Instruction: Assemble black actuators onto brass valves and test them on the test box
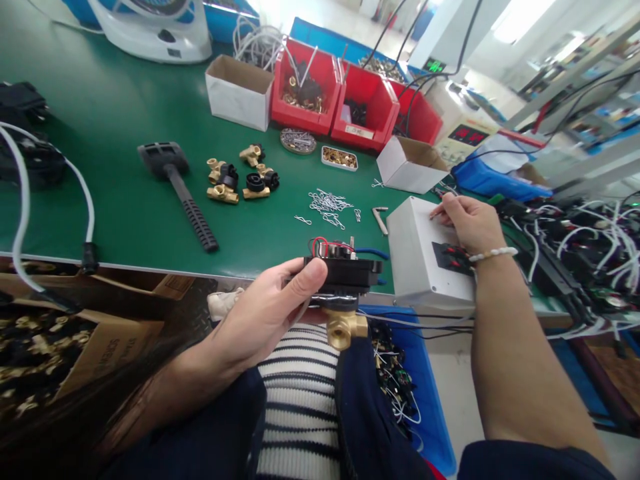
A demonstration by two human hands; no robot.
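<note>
My left hand (273, 310) grips a black valve assembly (345, 273) with red and blue wires on top and a brass fitting (343, 328) hanging below, held over my lap at the bench's front edge. My right hand (467, 220) rests on the far corner of a white box (415, 257), fingers curled and pinched at its top edge; what they hold, if anything, I cannot make out. A pile of small metal clips (327, 203) lies on the green mat just beyond the assembly. Several brass-and-black valve parts (240, 177) sit further left.
A black handle tool (183, 190) lies on the green bench (125, 113). Red bins (305, 87), two cardboard boxes (239, 90) and a tray of brass bits (339, 157) line the back. Tangled white and black wires (600, 247) crowd the right. A blue crate (425, 393) sits below.
</note>
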